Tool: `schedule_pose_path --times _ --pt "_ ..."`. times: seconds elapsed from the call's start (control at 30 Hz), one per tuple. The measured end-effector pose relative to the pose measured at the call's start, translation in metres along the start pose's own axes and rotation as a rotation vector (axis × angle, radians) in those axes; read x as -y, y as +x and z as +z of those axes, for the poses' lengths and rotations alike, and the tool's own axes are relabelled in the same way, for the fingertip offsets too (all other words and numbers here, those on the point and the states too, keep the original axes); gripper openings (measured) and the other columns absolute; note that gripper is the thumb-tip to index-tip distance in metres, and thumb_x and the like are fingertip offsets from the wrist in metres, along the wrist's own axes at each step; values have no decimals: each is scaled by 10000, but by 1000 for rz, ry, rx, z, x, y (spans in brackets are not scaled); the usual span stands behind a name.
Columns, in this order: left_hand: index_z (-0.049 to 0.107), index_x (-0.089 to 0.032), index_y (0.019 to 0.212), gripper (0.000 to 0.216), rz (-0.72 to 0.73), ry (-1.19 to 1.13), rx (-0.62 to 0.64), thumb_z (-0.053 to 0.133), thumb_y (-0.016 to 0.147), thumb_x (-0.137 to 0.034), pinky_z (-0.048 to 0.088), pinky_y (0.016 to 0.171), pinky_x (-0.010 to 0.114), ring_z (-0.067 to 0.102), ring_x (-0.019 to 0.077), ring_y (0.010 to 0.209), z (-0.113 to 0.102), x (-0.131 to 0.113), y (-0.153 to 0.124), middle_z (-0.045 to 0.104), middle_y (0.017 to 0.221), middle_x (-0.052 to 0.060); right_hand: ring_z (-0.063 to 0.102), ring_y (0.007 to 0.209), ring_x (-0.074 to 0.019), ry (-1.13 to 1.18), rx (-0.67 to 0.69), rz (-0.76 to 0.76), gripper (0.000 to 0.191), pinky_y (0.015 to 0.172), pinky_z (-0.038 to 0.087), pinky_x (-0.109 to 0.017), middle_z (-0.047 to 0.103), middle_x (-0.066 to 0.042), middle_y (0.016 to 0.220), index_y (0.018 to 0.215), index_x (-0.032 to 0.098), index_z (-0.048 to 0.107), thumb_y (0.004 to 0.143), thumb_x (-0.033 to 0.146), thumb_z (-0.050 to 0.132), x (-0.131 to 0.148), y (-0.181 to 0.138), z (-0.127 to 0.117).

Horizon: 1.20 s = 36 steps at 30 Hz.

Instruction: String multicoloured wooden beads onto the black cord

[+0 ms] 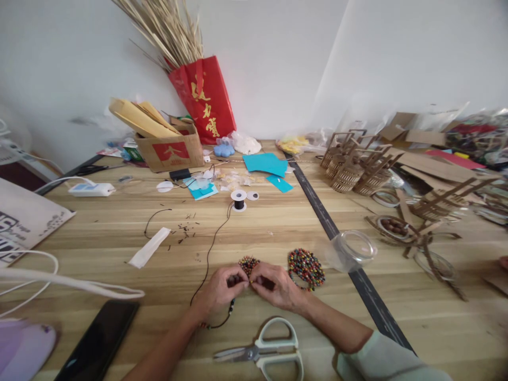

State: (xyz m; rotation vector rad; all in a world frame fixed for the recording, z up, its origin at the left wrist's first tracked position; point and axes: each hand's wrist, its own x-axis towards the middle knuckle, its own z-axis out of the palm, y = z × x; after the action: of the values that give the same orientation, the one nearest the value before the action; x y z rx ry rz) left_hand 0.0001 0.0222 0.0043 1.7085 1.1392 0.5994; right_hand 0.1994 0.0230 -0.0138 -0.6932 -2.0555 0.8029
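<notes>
Over the wooden table, my left hand (226, 287) and my right hand (274, 286) meet fingertip to fingertip, both pinched. A thin black cord (211, 246) runs from a white spool (238, 201) wound with black down to my left hand. Below that hand curves a stretch of cord with a few dark and coloured beads (231, 307) on it. What my right fingertips pinch is too small to make out. Just behind my fingers lies a small heap of multicoloured beads (249, 263). To the right of my right hand is a coiled multicoloured bead strand (306, 269).
White-handled scissors (260, 353) lie in front of my hands. A black phone (97, 338) is at front left, a clear round container (357, 247) at right. Farther back stand small woven baskets (347, 169), a cardboard box (170, 151) and a red bag (206, 100).
</notes>
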Motion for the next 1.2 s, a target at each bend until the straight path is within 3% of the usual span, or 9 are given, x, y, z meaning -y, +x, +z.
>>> schedule_pose_path --times 1.2 --pt "649 -140 735 185 3 -51 12 589 781 -308 374 591 229 486 134 619 1 6 1 566 653 2 566 661 -141 -15 4 14 84 598 471 -234 612 -40 739 867 166 600 922 195 544 1 0 0"
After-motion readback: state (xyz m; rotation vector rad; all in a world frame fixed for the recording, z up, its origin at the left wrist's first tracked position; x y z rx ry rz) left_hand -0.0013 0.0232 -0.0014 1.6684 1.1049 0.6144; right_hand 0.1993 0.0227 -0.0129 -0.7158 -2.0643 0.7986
